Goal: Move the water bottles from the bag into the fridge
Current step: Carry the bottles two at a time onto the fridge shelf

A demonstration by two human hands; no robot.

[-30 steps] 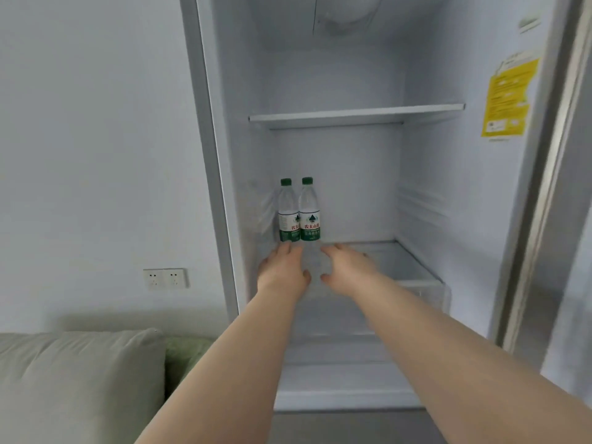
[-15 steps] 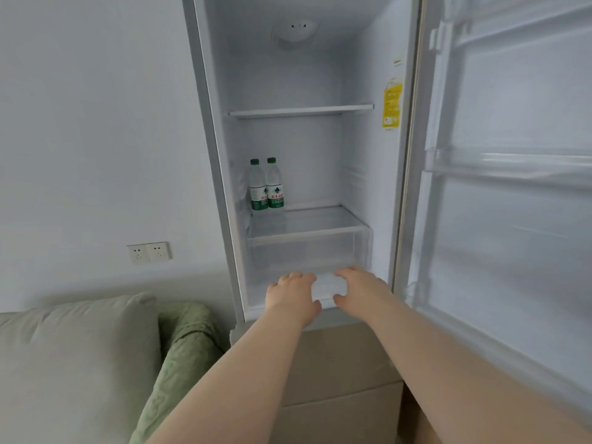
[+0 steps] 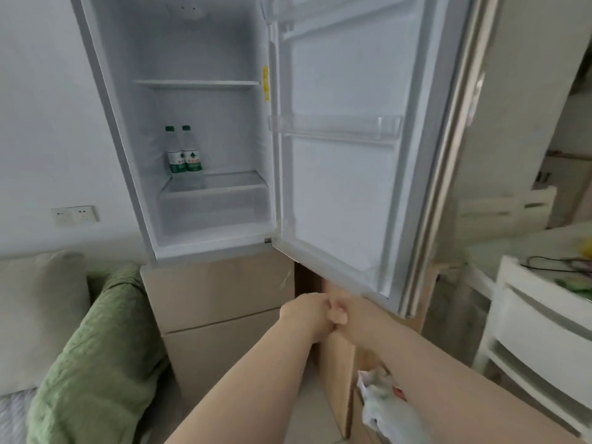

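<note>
Two water bottles [image 3: 183,149] with green caps and green labels stand side by side at the back left of the fridge's [image 3: 205,123] lower glass shelf. The fridge door [image 3: 346,149] hangs wide open to the right. My left hand [image 3: 304,314] and right hand [image 3: 346,315] are low in front of the fridge, below the door's bottom edge, fingers curled and touching each other, with nothing in them. A white plastic bag [image 3: 382,402] lies below my right forearm, partly hidden by it.
Beige lower fridge drawers [image 3: 221,296] sit under the open compartment. A sofa with a grey cushion [image 3: 35,315] and a green blanket [image 3: 96,357] is at the left. White furniture [image 3: 538,322] stands at the right. A wall socket [image 3: 75,214] is on the left wall.
Both hands have drawn back out of the fridge and down, from near the bottles to below the door, and their fingers have curled. The view has pulled back and tilted down.
</note>
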